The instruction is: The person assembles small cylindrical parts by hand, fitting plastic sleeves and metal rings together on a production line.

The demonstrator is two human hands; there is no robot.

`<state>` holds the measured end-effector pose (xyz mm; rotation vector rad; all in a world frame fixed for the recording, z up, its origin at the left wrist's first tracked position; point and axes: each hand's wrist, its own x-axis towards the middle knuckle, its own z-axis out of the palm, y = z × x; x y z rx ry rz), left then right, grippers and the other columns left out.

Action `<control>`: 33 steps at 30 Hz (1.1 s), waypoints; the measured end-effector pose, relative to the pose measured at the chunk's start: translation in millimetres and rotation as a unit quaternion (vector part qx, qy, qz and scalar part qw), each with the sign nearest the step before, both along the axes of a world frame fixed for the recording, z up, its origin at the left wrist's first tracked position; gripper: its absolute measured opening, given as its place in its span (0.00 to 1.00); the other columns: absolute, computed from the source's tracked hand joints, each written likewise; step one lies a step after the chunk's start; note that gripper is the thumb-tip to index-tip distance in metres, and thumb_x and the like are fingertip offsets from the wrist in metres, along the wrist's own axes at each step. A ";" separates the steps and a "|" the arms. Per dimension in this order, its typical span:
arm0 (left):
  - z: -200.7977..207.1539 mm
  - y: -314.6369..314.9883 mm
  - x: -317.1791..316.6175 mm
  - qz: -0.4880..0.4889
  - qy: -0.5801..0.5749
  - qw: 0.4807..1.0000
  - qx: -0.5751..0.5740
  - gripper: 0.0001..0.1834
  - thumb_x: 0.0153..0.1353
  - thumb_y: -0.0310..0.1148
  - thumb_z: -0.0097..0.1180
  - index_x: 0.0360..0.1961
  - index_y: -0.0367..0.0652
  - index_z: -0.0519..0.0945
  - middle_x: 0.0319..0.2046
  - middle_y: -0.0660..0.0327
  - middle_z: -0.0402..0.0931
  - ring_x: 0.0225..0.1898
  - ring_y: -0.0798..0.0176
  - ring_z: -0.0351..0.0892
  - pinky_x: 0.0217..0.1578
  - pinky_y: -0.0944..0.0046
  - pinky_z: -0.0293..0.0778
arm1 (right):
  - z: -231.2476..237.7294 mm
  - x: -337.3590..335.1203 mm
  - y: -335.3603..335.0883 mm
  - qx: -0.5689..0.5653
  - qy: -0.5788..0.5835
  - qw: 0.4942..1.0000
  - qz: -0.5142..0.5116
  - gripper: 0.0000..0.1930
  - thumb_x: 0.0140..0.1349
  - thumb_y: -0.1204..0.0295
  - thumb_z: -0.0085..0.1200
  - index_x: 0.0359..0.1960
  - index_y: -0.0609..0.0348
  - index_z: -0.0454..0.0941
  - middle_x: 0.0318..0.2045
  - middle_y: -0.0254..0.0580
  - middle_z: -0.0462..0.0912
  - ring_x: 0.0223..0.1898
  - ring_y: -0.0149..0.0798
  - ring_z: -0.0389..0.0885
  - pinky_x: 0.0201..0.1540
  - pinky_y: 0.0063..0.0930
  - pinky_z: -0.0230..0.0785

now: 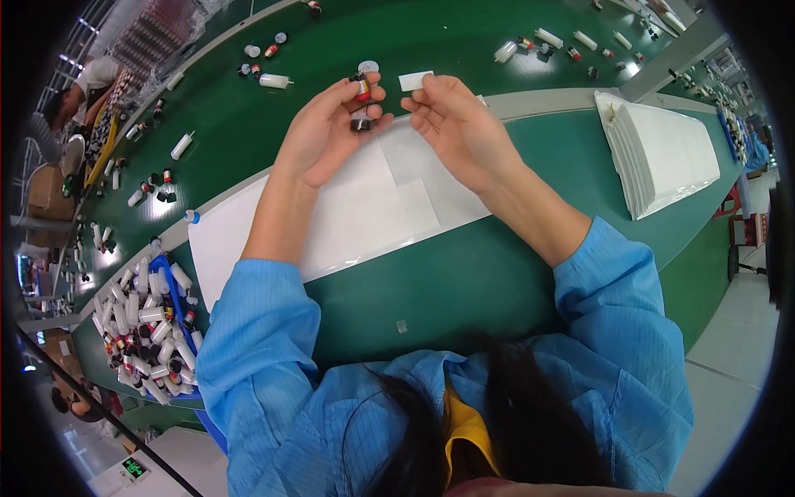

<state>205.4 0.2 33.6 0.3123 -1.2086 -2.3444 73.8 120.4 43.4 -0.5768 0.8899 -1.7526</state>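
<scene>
My left hand (316, 128) is closed on a small red and black cylindrical part (363, 88), like a small battery or motor. A dark lead seems to run from it down to a black round cap (361, 125) by the lower fingers. Between the thumb and fingertips of my right hand (468, 124) is a small white rectangular piece (411, 81). Both hands are raised over the far edge of white sheets (348, 199), apart from each other. A pale round disc (368, 66) shows just beyond my left fingertips.
A blue bin (176, 294) heaped with white cylinders and red-black parts stands at the left. More such parts (273, 81) lie scattered on the green belt (331, 33) beyond the rail. At the right is a stack of white sheets (662, 149). Another person (91, 79) is at far left.
</scene>
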 end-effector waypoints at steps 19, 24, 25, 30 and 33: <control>13.3 44.5 -4.4 0.042 0.019 0.993 -0.108 0.15 0.64 0.35 0.38 0.48 0.40 0.68 0.27 0.67 0.65 0.33 0.73 0.61 0.37 0.71 0.59 | 3.1 17.8 0.5 -0.071 0.082 0.994 0.013 0.07 0.58 0.66 0.52 0.27 0.53 0.68 0.22 0.30 0.73 0.28 0.26 0.70 0.40 0.22 0.58; 14.9 50.0 0.0 0.025 0.043 0.997 -0.067 0.16 0.63 0.33 0.38 0.50 0.40 0.67 0.29 0.66 0.64 0.33 0.71 0.60 0.41 0.68 0.59 | -0.1 22.4 0.7 -0.074 0.051 0.996 0.005 0.07 0.58 0.67 0.51 0.28 0.54 0.69 0.22 0.32 0.74 0.27 0.26 0.70 0.36 0.21 0.60; 12.5 47.6 0.3 0.011 0.053 0.995 -0.086 0.18 0.63 0.35 0.37 0.52 0.40 0.65 0.34 0.65 0.66 0.37 0.70 0.61 0.43 0.67 0.59 | 0.6 22.8 0.2 -0.077 0.052 0.996 0.003 0.07 0.58 0.67 0.51 0.28 0.54 0.69 0.22 0.32 0.74 0.27 0.26 0.70 0.36 0.21 0.60; 7.8 46.5 -0.9 0.019 0.051 0.991 -0.120 0.22 0.65 0.43 0.35 0.53 0.40 0.65 0.36 0.64 0.68 0.38 0.69 0.62 0.44 0.66 0.59 | 1.5 27.5 0.7 -0.059 0.030 0.998 0.001 0.07 0.59 0.66 0.50 0.28 0.54 0.69 0.21 0.32 0.74 0.26 0.26 0.70 0.38 0.21 0.59; 8.2 45.5 0.8 0.047 0.023 0.987 -0.152 0.25 0.65 0.48 0.33 0.53 0.39 0.66 0.28 0.67 0.68 0.33 0.70 0.62 0.41 0.67 0.60 | 5.0 27.8 -0.5 -0.047 0.045 0.998 0.019 0.08 0.58 0.65 0.50 0.30 0.56 0.70 0.21 0.32 0.75 0.27 0.26 0.70 0.37 0.21 0.59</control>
